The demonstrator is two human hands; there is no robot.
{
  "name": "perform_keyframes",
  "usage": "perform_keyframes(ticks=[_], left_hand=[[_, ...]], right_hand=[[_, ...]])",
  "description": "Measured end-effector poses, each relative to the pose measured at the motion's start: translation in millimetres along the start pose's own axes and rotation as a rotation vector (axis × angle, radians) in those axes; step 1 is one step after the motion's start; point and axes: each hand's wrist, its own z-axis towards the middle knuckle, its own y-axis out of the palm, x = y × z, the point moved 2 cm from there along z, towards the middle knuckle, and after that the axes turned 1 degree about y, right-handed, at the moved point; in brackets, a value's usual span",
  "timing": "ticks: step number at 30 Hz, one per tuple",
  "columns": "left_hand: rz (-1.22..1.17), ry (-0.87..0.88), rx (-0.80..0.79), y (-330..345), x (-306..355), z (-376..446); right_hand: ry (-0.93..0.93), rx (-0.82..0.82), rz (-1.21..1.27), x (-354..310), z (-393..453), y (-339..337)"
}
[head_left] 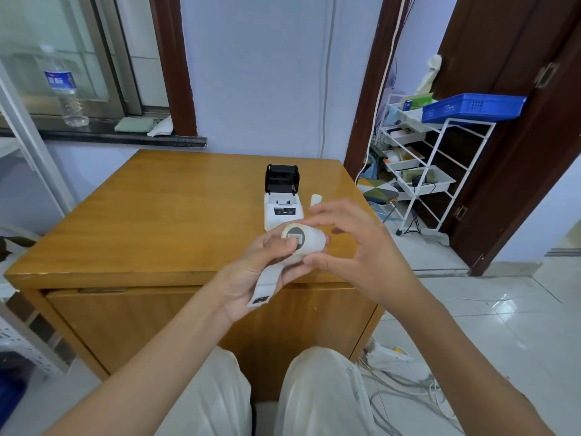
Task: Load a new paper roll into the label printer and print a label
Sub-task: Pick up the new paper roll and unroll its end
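A white paper roll [309, 240] with a dark round end label is held above the near edge of the wooden table [157, 215]. My left hand [257, 272] grips it from the left, thumb on its end. A loose strip of labels [265, 284] hangs down from the roll across my left palm. My right hand [349, 243] touches the roll's right side with its fingertips. Just beyond my hands the white label printer [283, 210] sits with its black lid [281, 179] flipped up and its paper bay showing.
A small white tube [316, 201] lies right of the printer. A white wire rack [430, 158] with a blue basket [471, 107] stands to the right by a dark door. A water bottle [64, 86] is on the window sill. Cables [408, 391] lie on the tiled floor.
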Motion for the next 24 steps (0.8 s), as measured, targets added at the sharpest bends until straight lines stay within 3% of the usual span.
perform_keyframes(ticks=[4, 8, 11, 14, 17, 24], left_hand=[[-0.156, -0.005, 0.043, 5, -17, -8], [-0.147, -0.132, 0.073, -3, -16, -14], [-0.003, -0.158, 0.028, -8, -10, -16], [0.153, -0.157, -0.107, 1, -7, -16], [0.133, -0.131, -0.077, 1, -7, -17], [-0.249, -0.065, 0.260, 14, -25, -21]], right_hand=[[-0.006, -0.006, -0.048, 1, -3, 4], [0.188, -0.267, 0.181, 1, -2, -4], [0.259, -0.447, 0.335, -3, -1, -10], [0.259, -0.486, 0.352, -6, -2, -9], [0.286, -0.387, 0.368, -2, -5, -4], [0.231, -0.039, 0.372, 4, -15, 9]])
